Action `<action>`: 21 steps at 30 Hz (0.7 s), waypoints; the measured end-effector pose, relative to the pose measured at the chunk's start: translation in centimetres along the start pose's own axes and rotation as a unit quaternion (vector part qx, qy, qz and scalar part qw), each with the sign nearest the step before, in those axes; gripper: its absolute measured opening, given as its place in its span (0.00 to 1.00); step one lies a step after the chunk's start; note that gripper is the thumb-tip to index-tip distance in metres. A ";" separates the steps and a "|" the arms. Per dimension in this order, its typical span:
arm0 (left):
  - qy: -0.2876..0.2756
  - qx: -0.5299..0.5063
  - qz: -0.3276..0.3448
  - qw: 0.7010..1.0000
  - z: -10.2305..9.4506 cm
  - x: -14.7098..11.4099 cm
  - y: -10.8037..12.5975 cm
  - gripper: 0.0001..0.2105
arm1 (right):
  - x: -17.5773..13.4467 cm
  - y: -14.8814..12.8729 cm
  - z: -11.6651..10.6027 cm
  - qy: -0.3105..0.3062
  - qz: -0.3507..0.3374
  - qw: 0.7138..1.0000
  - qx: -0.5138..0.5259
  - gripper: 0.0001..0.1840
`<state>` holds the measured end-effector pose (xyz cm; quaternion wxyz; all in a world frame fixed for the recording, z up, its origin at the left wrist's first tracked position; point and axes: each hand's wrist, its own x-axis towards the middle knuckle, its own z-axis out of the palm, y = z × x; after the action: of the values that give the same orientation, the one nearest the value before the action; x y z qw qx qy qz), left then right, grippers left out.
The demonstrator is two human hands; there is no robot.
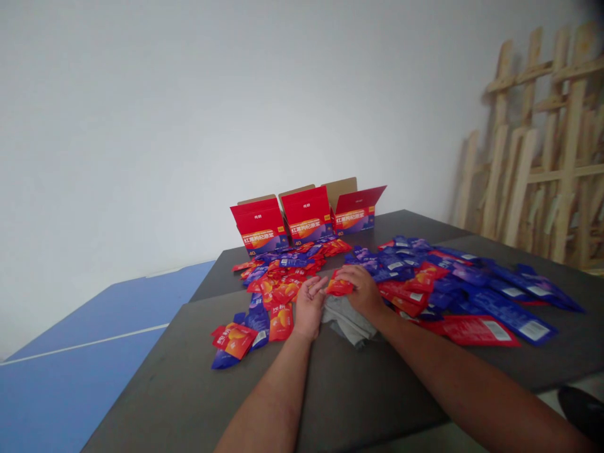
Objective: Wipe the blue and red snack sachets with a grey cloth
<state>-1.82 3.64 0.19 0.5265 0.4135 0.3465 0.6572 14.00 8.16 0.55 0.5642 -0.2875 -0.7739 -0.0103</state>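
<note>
My right hand (362, 288) is closed on a red pouch (340, 286) with an orange picture, over the middle of the table. Close by on its left, my left hand (310, 308) has its fingers apart, the fingertips near the pouch's edge; I see nothing held in it. Beneath both hands lies a crumpled grey cloth (348, 319). Left of my left hand is a loose heap of red pouches (282, 322) and blue pouches. A larger heap of blue pouches (507, 313) and red ones spreads to the right of my right hand.
Three red cartons, a left one (262, 234), a middle one (307, 220) and a right one (353, 217), stand with raised flaps at the back of the dark table (189, 377). A blue table (94, 352) adjoins on the left. Wooden frames (538, 157) lean at the right wall.
</note>
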 end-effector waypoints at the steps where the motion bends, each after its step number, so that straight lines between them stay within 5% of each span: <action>1: 0.000 -0.004 -0.002 1.000 0.0 0.0 0.0 0.20 | 0.0 0.0 0.0 -0.001 0.002 1.000 -0.001 0.09; 10: 0.056 0.004 -0.041 0.998 0.1 0.4 0.2 0.19 | 0.2 -0.4 -0.1 -0.011 -0.023 1.000 -0.001 0.09; 21: -0.076 -0.074 -0.091 0.990 1.0 -0.7 0.5 0.17 | 0.2 -2.0 -0.1 -0.120 -0.081 0.987 -0.075 0.08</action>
<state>-1.04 2.86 0.92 0.6379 0.3889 0.2922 0.5970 13.15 6.47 1.38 0.4409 -0.2642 -0.8541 -0.0796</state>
